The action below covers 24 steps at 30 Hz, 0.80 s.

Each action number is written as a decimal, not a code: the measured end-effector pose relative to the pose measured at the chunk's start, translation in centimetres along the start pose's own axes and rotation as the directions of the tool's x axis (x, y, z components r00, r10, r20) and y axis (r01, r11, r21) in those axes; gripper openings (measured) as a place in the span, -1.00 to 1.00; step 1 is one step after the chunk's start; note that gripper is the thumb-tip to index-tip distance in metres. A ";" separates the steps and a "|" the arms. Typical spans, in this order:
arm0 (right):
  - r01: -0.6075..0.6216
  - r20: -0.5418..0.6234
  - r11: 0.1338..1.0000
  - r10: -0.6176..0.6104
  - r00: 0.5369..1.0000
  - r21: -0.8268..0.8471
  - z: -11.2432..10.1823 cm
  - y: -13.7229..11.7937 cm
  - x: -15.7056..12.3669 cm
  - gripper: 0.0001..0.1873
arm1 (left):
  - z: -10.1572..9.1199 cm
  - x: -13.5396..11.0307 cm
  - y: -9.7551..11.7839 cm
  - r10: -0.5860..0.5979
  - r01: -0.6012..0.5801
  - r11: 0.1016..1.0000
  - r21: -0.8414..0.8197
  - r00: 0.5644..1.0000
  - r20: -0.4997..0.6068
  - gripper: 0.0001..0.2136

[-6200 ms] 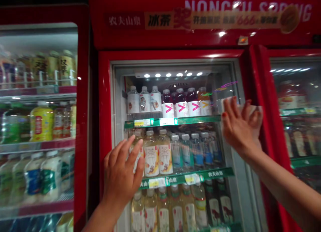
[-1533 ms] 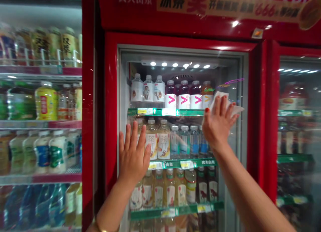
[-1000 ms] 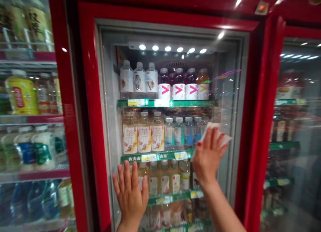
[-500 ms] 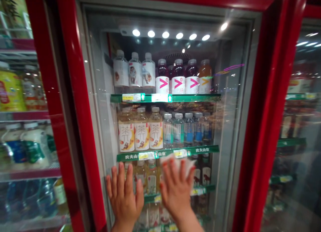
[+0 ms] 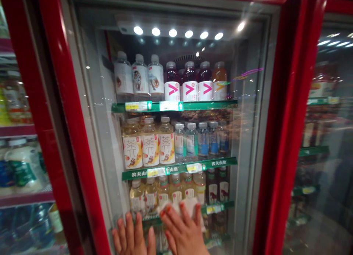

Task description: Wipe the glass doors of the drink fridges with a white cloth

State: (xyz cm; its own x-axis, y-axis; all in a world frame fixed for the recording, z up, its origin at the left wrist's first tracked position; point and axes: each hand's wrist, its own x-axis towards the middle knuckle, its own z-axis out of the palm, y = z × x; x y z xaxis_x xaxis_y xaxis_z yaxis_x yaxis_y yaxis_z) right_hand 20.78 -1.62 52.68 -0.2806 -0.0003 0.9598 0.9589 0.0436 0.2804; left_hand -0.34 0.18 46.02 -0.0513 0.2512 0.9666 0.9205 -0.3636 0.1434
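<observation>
White folded wipe (image 5: 190, 207) lay pressed to the red-framed glass door (image 5: 286, 119) beneath the flat right hand (image 5: 183, 229); the empty left hand (image 5: 132, 236) rested open beside it, fingers spread. Most of the pane stood above both hands, little below.

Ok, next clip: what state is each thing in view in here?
Left hand: flat against the glass, empty.
Right hand: pressing a wipe to the glass.
White wipe: bunched under the fingers.
Glass cooler door: shut.
Cooler lights: on.
Tea bottles: upright, capped, shelved.
</observation>
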 end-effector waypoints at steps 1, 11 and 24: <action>0.050 0.001 0.999 -0.050 0.999 0.008 -0.3 -0.3 -0.6 -0.13 | 0.1 -0.1 -0.4 0.014 -0.014 1.000 0.002 1.000 0.000 -0.07; -0.393 0.061 0.919 0.391 0.918 0.035 0.6 5.4 1.6 -0.20 | 0.2 1.0 -0.4 0.174 -0.161 0.980 0.118 0.979 -0.106 -0.17; -0.567 0.032 0.823 0.566 0.824 0.043 0.0 10.8 -0.6 -0.22 | -1.1 2.6 2.2 0.073 -0.073 0.997 0.003 0.991 -0.112 -0.27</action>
State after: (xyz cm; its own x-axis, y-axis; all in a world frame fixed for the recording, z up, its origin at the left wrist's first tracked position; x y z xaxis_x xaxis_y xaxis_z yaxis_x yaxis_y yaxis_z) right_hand 31.31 -1.11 55.09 0.3104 0.0568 0.9489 0.9460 0.0792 -0.3142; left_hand 1.09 -0.95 49.12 -0.0274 0.1220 0.9921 0.9230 -0.3781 0.0720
